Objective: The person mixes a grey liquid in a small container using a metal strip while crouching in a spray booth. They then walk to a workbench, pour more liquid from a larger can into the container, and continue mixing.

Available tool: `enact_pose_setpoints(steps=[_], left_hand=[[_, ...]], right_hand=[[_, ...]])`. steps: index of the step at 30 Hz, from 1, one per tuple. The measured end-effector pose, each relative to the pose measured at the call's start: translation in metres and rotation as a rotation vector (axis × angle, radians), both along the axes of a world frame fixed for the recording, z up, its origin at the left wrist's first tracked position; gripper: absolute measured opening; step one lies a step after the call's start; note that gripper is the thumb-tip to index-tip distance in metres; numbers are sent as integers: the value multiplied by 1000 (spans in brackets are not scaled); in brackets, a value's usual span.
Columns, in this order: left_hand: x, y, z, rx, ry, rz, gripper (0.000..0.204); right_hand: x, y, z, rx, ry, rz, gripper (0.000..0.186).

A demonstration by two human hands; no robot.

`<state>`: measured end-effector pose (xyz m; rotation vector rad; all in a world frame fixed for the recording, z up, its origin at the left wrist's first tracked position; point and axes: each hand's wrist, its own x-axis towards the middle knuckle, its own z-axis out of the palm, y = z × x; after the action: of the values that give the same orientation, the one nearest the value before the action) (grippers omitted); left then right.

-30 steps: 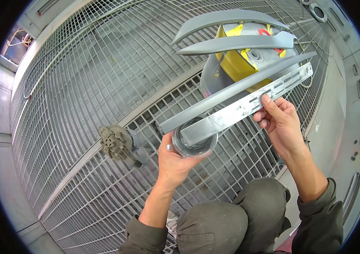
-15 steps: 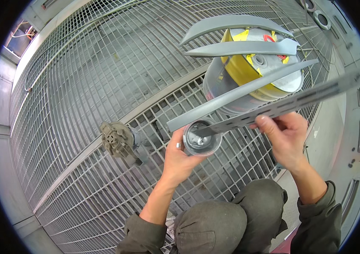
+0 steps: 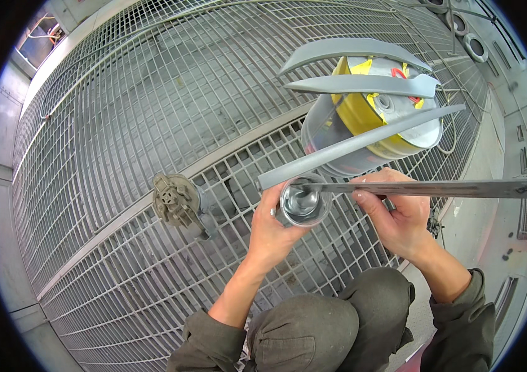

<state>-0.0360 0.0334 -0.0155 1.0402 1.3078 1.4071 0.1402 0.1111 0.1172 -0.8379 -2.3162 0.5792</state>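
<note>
Left hand point(image 3: 273, 230) is curled around the side of a clear cup point(image 3: 325, 214) with shiny grey liquid point(image 3: 302, 204) inside, so the cup sits in its grasp, left of the right hand point(image 3: 395, 214) and apart from it. Thumb and fingers of that right hand pinch a long flat strip point(image 3: 468, 188), whose left end reaches into the cup's mouth; whether it touches the liquid, I cannot tell. Beyond the hands, a yellow-and-grey drum point(image 3: 394, 144) stands under grey curved pieces point(image 3: 363, 85).
</note>
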Motion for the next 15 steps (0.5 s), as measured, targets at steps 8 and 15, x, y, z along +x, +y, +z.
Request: enact_pose_setpoints(steps=[8, 15], left_hand=[[1, 1, 4, -12, -55, -13, 80], [-2, -4, 12, -89, -271, 9, 80]], right_hand=[[4, -9, -21, -624, 346, -388, 14], [32, 10, -24, -848, 664, -537, 20]])
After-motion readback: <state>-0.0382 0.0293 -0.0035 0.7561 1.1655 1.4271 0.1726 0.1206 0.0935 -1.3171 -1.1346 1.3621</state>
